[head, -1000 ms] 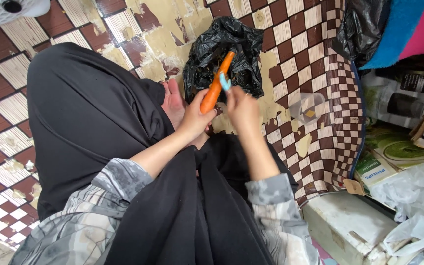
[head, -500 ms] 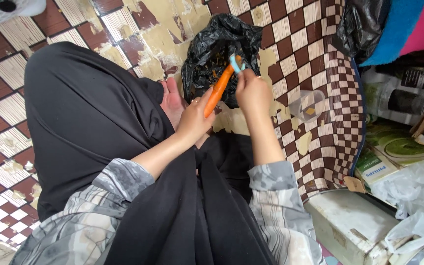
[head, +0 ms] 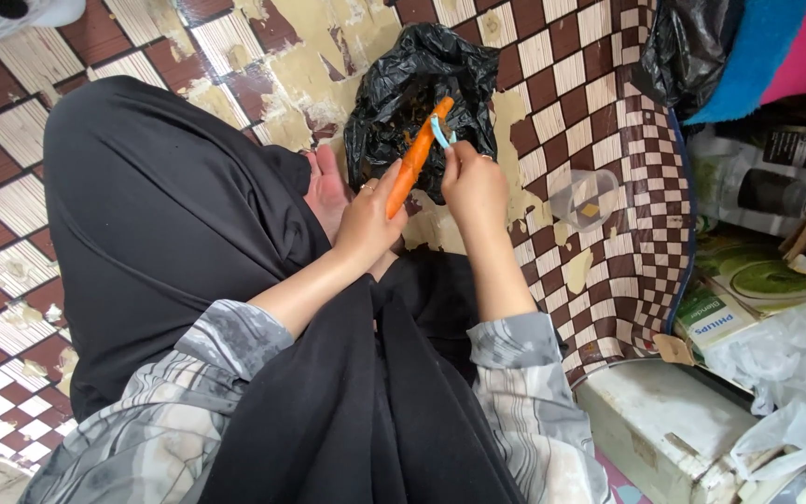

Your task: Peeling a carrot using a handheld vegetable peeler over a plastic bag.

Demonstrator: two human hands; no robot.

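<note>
My left hand (head: 368, 220) grips the lower end of an orange carrot (head: 415, 155), which points up and away from me over an open black plastic bag (head: 394, 103) on the floor. In my right hand (head: 473, 183) is a light blue peeler (head: 439, 131), its blade against the carrot's upper part. Both hands are held above my lap, which is covered by a black garment (head: 151, 224). A bare foot (head: 328, 191) shows just left of my left hand.
The floor is worn brown and white checkered covering (head: 608, 215). A small clear plastic container (head: 582, 198) lies on it to the right. Boxes (head: 757, 271), a white plastic bag (head: 795, 373) and a pale appliance (head: 655, 429) crowd the right side. Another black bag (head: 687, 47) sits top right.
My right hand has moved the peeler up along the carrot toward its tip. The left hand keeps holding the carrot over the black bag.
</note>
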